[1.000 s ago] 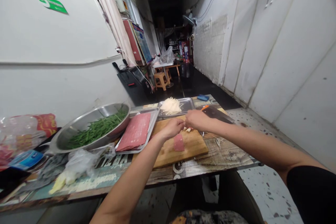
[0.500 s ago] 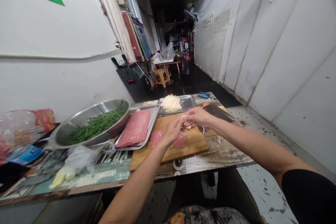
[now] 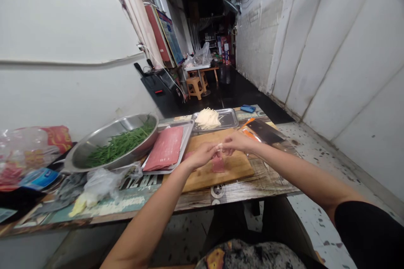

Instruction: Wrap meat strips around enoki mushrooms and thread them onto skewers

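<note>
Over the wooden cutting board (image 3: 235, 169) my left hand (image 3: 200, 155) and my right hand (image 3: 236, 143) meet, fingers pinched together on a small bundle of white enoki mushrooms (image 3: 220, 147). A pink meat slice (image 3: 217, 164) lies on the board just below them. A steel tray (image 3: 187, 134) with stacked pink meat slices (image 3: 166, 148) sits left of the board. A second steel tray (image 3: 229, 118) behind the board holds a heap of white enoki (image 3: 206, 118).
A large steel bowl (image 3: 94, 141) of green stems stands at the left. Plastic bags (image 3: 97, 183) and packets (image 3: 28, 155) crowd the table's left end. A cleaver (image 3: 263, 131) lies right of the board. Beyond is a corridor with a stool (image 3: 195, 87).
Both hands rose a little off the board and stayed together, now pinching the white bundle above the meat slice. The camera tilted slightly.
</note>
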### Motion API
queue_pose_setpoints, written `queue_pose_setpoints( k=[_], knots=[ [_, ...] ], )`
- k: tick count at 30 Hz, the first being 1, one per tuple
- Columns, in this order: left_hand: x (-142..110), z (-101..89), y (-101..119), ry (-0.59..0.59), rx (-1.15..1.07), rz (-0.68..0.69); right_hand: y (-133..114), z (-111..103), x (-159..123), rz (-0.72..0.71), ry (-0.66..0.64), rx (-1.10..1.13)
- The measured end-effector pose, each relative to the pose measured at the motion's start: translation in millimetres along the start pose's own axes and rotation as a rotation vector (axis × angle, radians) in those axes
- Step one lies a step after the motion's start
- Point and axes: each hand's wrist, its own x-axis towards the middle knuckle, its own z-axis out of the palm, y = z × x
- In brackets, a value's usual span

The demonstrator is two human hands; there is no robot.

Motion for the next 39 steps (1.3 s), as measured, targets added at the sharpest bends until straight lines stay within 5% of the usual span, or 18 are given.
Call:
queue_pose_setpoints(
  k=[5,10,17,20,25,29,33,39],
  knots=[
    [4,0.3,-6,-0.081,-0.219,-0.077,-13,0,-2,-0.044,0.103,-0.37],
    [10,5.5,-8,0.061,-0.085,0.047,-16,14,-3,0.174,0.101,0.043],
    [9,5.0,-2,0.059,0.027,0.001,-1,13,0,0.191,-0.04,0.515],
    [7,2.6,2,0.07,0.143,0.07,4,8,0,0.224,-0.097,0.595],
    [1,2.3,-5,0.013,0.083,0.066,19,13,0,0.16,-0.015,0.603],
    [-9,9.2,-25,0.109,-0.083,-0.065,38,26,0,0.061,0.022,0.476],
    [-21,23.8,-46,0.263,-0.09,-0.11,59,39,-2,-0.125,0.108,0.086],
    [-32,39.4,-71,0.324,0.144,0.244,84,55,-7,-0.497,0.226,-0.425]
  ],
)
